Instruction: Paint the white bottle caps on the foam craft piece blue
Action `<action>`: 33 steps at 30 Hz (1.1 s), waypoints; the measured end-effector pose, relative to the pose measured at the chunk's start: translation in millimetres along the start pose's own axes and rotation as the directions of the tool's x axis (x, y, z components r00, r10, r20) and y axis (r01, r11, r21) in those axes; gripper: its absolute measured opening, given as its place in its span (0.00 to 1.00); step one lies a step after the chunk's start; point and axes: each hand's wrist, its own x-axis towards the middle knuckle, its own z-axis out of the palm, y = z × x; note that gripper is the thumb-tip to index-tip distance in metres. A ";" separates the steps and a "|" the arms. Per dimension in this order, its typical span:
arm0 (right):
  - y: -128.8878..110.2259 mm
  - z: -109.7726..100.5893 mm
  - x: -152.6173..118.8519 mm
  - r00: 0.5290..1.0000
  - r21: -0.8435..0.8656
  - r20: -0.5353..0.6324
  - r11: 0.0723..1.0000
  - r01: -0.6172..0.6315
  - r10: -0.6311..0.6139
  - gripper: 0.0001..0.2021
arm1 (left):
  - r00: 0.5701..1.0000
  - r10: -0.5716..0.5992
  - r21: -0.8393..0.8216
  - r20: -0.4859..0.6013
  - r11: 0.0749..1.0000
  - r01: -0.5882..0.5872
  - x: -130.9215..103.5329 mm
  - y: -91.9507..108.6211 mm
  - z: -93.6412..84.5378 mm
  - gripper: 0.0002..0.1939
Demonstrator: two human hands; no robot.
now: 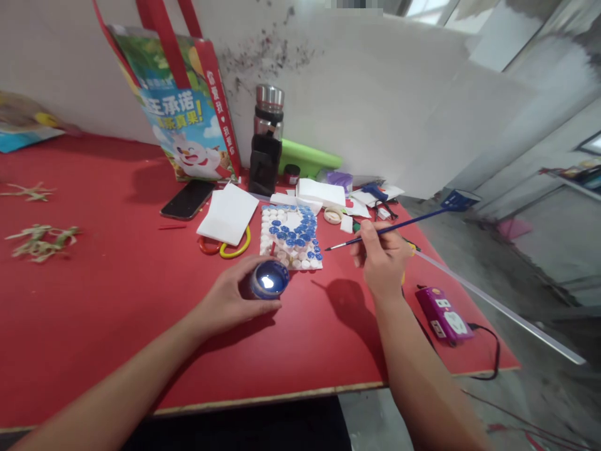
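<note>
Curling the fingers of the left hand (231, 295) around a jar (270, 279) near a panel (292, 221), pinching a paintbrush (404, 223) in the right hand (382, 258). Showing glossy blue inside the jar, blue-and-white discs on the panel.

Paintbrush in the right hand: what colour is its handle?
Dark blue. The paintbrush handle shows best in the head view, the only one here.
</note>
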 end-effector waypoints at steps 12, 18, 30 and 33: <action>31.0 6.9 -2.3 0.979 -0.210 0.186 0.977 -0.047 0.087 0.28 | 1.000 0.002 -0.019 0.016 1.000 -0.002 0.6 0.3 -1.3 0.37; 33.1 9.3 -1.9 0.976 -0.204 0.199 0.978 -0.048 0.089 0.28 | 1.000 0.013 -0.001 0.006 1.000 -0.013 0.5 2.4 -1.8 0.38; 32.6 11.7 -2.7 0.972 -0.191 0.215 0.980 -0.056 0.097 0.27 | 0.999 0.033 0.014 0.017 0.999 -0.034 1.6 0.0 -1.4 0.37; 32.7 11.9 -2.9 0.970 -0.189 0.226 0.981 -0.051 0.094 0.26 | 1.000 0.027 0.005 0.015 1.000 -0.027 1.6 0.4 -1.2 0.37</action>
